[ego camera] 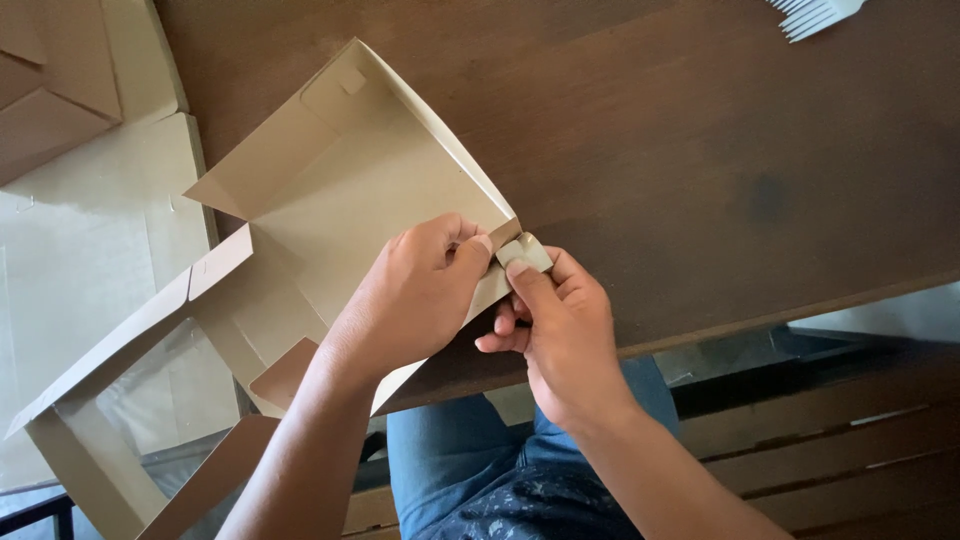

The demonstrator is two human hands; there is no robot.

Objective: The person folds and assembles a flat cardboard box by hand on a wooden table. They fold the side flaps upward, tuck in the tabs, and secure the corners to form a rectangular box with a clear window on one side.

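two hands meet at one corner of the flat-cut tan cardboard box blank (340, 200), which lies partly folded on the dark brown wooden table (700, 150) and overhangs its near edge toward the person's lap. the left hand (415, 295) lies on the inner face of the panel, fingers curled and pressing down beside the corner. the right hand (560, 335) is closed on the small corner tab (525, 250), thumb on top, the other fingers underneath.

judgement: the tab is being bent or tucked at the corner. to do it well, the crease should follow the scored line, with the left hand holding the wall firm so the panel does not buckle; pinching too near the tip risks tearing the tab.

edges: the work sits just at the table's near edge, and the windowed lid section (120, 380) hangs off unsupported at the lower left. open tabletop lies beyond the box, well apart from the white plastic forks (815, 15) at the far corner. more flat cardboard (60, 90) lies to the left.
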